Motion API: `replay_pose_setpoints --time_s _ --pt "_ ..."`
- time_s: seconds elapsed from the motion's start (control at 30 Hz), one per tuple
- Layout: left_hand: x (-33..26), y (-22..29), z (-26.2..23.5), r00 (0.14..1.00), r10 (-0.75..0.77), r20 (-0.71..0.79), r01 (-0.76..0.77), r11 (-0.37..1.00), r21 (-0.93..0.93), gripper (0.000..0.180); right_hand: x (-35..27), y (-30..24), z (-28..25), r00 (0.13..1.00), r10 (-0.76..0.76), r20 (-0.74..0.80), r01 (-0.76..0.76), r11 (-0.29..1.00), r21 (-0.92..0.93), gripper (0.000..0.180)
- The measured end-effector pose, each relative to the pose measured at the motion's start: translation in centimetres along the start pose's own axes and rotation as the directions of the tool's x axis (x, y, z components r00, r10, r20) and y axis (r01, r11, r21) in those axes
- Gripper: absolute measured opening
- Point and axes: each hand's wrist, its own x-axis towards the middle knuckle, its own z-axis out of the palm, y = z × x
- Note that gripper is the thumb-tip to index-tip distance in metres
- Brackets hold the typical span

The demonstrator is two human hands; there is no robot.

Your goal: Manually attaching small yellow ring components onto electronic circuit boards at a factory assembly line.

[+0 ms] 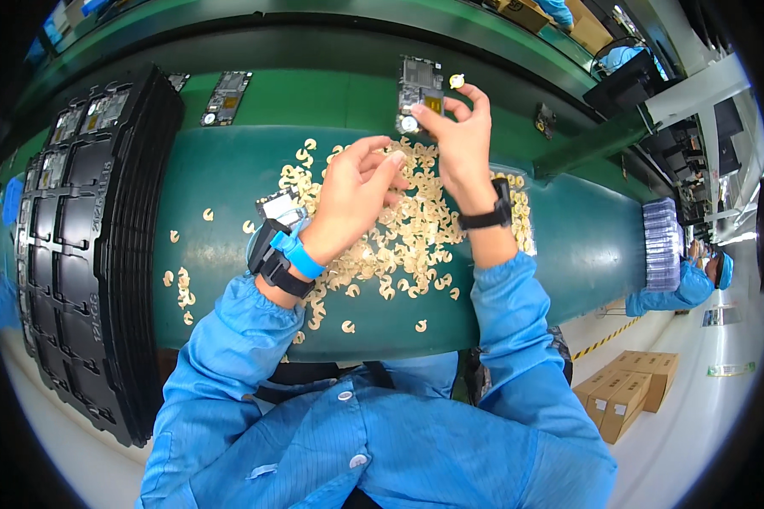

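Green worktop [573, 229] beside lettered black trays [81, 271]: right grip [464, 151] spread wide against circuit board [418, 76], left grip [348, 193] unclear

We noted one dark, rectangular circuit board [419, 76] lying lengthwise, a white disc [409, 124] at its near end; small cream notched pieces [424, 209] lay loosely heaped nearer us, many overlapping.

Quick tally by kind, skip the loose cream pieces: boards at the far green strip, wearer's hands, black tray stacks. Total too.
Circuit boards: 4 (one at the right hand, one left of it, one partly hidden by the trays, one far right)
Wearer's hands: 2 (left hand, right hand)
Black tray stack: 1
Total: 7
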Motion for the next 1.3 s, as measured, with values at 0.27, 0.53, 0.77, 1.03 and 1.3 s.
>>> replay_pose_setpoints --time_s 0.27,0.53,0.77,1.03,1.3 --pt "0.6 0.3 -1.0 0.999 0.039 0.016 -0.033 0.964 -0.264 0.027 -4.1 0.6 1.0 0.981 -0.190 0.049 0.190 0.982 -0.002 0.064" --pt "0.9 -0.3 -1.6 1.000 0.022 -0.020 -0.026 0.962 -0.271 0.031 -5.2 -1.9 -1.3 0.950 -0.037 0.311 0.074 0.991 -0.108 0.010" --pt "0.9 -0.3 -1.2 0.999 0.051 0.014 -0.045 0.964 -0.262 0.031 -5.6 -0.6 -1.0 0.935 -0.021 0.354 0.114 0.963 -0.244 0.010" --pt "0.6 -0.5 -1.2 0.998 0.059 0.021 -0.052 0.968 -0.244 0.030 -5.9 -0.9 -0.5 0.945 -0.074 0.319 0.163 0.952 -0.260 0.011" --pt "0.5 0.1 -1.1 0.998 0.059 0.037 -0.049 0.971 -0.235 0.029 -6.0 -0.1 -0.3 0.955 -0.105 0.278 0.181 0.947 -0.264 0.011"
